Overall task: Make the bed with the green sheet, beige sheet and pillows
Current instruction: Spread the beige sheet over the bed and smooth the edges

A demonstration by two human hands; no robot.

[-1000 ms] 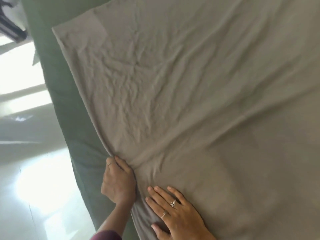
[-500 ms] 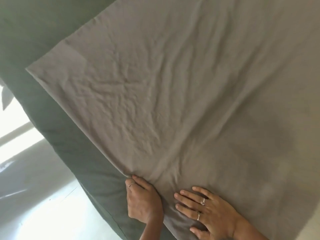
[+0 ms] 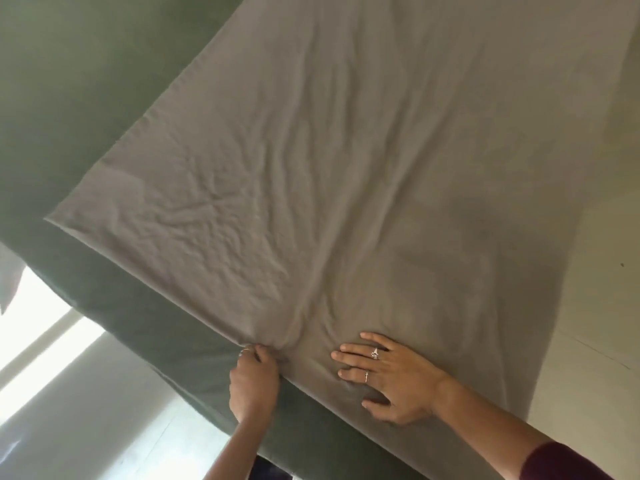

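The dark green fitted sheet is on the mattress, and the wrinkled beige cotton sheet lies spread over it. Left hand pinches the beige edge with curled fingers; right hand presses flat, fingers straight. Smoothing seems underway; no pillows are in view.

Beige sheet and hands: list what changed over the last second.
The left hand still pinches the beige sheet at its edge; the right hand still presses flat beside it, now spread further apart. The view swung, showing more green sheet. Wrinkles remain.
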